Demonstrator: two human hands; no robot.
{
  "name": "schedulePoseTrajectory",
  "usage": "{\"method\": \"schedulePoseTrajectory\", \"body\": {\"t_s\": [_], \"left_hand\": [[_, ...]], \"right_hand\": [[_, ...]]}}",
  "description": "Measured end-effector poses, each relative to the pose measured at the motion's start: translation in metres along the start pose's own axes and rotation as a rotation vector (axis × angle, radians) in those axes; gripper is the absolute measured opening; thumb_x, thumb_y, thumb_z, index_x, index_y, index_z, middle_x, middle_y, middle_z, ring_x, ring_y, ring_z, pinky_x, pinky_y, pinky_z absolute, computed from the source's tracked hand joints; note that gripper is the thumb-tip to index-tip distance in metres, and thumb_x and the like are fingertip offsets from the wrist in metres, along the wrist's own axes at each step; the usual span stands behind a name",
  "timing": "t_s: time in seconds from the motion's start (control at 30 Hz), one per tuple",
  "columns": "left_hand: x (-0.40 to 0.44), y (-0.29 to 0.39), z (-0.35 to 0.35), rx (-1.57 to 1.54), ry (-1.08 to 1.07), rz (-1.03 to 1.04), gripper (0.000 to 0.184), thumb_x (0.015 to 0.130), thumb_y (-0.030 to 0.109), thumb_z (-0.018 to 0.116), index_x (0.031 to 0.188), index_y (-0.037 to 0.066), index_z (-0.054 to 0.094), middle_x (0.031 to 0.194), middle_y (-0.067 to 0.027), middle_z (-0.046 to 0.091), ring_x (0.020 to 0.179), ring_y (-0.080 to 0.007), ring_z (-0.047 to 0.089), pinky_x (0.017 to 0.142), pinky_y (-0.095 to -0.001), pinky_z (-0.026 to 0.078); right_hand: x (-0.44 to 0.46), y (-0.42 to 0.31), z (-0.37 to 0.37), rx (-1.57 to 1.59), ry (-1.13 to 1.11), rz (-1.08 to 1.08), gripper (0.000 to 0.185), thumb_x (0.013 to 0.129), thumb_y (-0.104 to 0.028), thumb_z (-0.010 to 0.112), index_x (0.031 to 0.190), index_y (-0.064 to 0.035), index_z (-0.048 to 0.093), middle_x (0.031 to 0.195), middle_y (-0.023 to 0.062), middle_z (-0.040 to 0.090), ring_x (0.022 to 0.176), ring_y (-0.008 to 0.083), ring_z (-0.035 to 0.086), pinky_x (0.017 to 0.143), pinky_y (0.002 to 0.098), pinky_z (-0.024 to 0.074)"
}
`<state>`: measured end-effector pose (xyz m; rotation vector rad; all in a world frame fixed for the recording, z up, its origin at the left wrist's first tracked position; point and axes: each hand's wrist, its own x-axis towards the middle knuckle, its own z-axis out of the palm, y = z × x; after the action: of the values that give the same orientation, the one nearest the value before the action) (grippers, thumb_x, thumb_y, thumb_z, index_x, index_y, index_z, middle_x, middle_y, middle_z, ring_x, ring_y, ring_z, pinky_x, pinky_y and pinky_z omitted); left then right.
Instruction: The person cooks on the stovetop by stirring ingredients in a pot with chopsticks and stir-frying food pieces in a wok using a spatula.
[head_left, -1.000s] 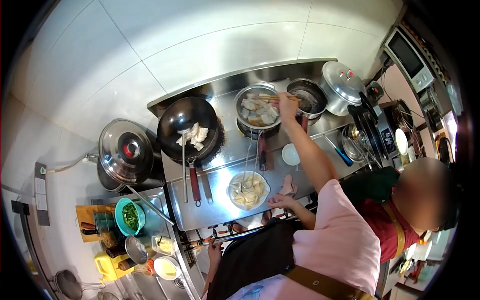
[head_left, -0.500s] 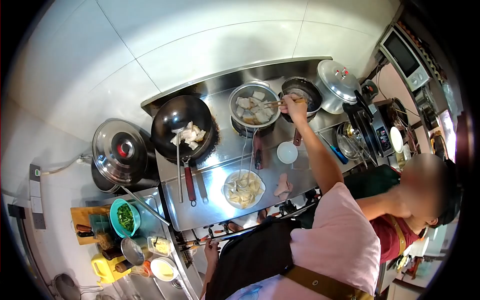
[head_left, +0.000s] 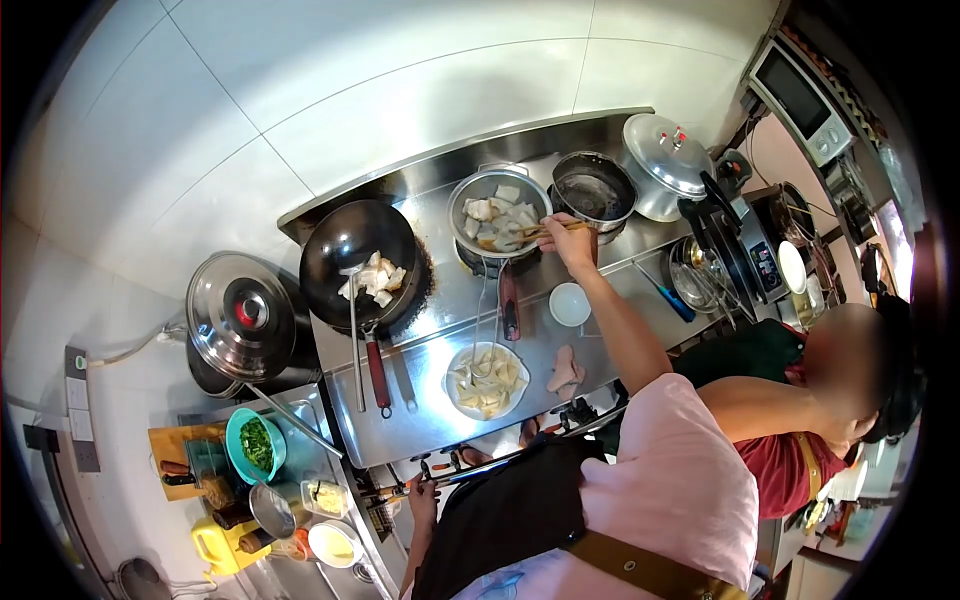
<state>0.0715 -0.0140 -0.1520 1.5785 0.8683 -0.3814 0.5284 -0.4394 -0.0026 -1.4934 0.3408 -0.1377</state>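
Note:
My right hand (head_left: pixel 568 243) is closed on chopsticks (head_left: pixel 535 233), whose tips reach into a strainer (head_left: pixel 499 212) of pale, browned pieces over a pot. My left hand (head_left: pixel 424 492) is at the stove's front rail (head_left: pixel 470 470), its fingers curled on it. In front of the strainer stands a white bowl of folded dumplings (head_left: pixel 486 380), with a wire handle reaching into it. A small white bowl (head_left: pixel 570 304) and a crumpled pinkish item (head_left: pixel 566 372) lie nearby. A wok (head_left: pixel 350 235) holds more pale pieces and a ladle (head_left: pixel 356 340).
A dark pan (head_left: pixel 594 190) and a lidded pot (head_left: pixel 667 160) stand right of the strainer. Left are a large lidded pot (head_left: pixel 240 310), a turquoise bowl of greens (head_left: pixel 256 447) and a yellow jug (head_left: pixel 217 543). Close by on the right is another person (head_left: pixel 790 470), one arm raised to the face.
My right hand has moved down and slightly left with the chopsticks, off the dark pan's edge. The other person's hand has left the pinkish item and risen to the face.

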Motion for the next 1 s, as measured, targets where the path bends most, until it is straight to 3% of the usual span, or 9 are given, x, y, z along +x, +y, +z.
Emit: {"method": "schedulePoseTrajectory", "body": {"t_s": [0.27,0.5,0.77,1.0], "left_hand": [[-0.007,-0.008,0.001,-0.030,0.026,-0.026,0.046,0.093,0.019,0.058,0.135,0.005,0.047,0.093,-0.0084,0.067,0.071,-0.0154,0.063,0.059,-0.0282,0.050],[-0.007,-0.012,0.000,-0.039,0.042,-0.007,0.044,0.092,0.018,0.057,0.134,0.004,0.049,0.091,-0.0085,0.067,0.071,-0.0151,0.063,0.058,-0.0282,0.050],[-0.006,-0.015,-0.002,-0.049,0.044,-0.012,0.047,0.093,0.017,0.058,0.136,0.002,0.046,0.091,-0.0086,0.067,0.070,-0.0144,0.063,0.058,-0.0281,0.050],[-0.009,-0.013,0.000,-0.059,0.052,-0.011,0.049,0.092,0.018,0.059,0.137,0.002,0.046,0.089,-0.0071,0.066,0.071,-0.0138,0.063,0.058,-0.0274,0.050]], "right_hand": [[0.007,-0.009,-0.004,-0.073,-0.079,0.035,0.023,0.092,-0.019,0.061,0.095,0.0026,0.068,0.082,0.0120,0.069,0.067,0.0195,0.070,0.058,0.0285,0.0574],[-0.012,-0.013,0.001,-0.029,-0.070,-0.167,0.025,0.093,-0.018,0.061,0.093,0.0052,0.068,0.081,0.0100,0.070,0.065,0.0166,0.069,0.059,0.0253,0.0561],[0.000,-0.020,-0.024,0.105,-0.146,-0.202,0.026,0.097,-0.017,0.057,0.101,0.0065,0.066,0.088,0.0143,0.069,0.071,0.0195,0.069,0.065,0.0282,0.0575],[0.007,-0.030,0.008,0.115,-0.210,-0.249,0.026,0.096,-0.019,0.058,0.098,0.0047,0.067,0.084,0.0128,0.070,0.069,0.0170,0.069,0.065,0.0269,0.0569]]}}
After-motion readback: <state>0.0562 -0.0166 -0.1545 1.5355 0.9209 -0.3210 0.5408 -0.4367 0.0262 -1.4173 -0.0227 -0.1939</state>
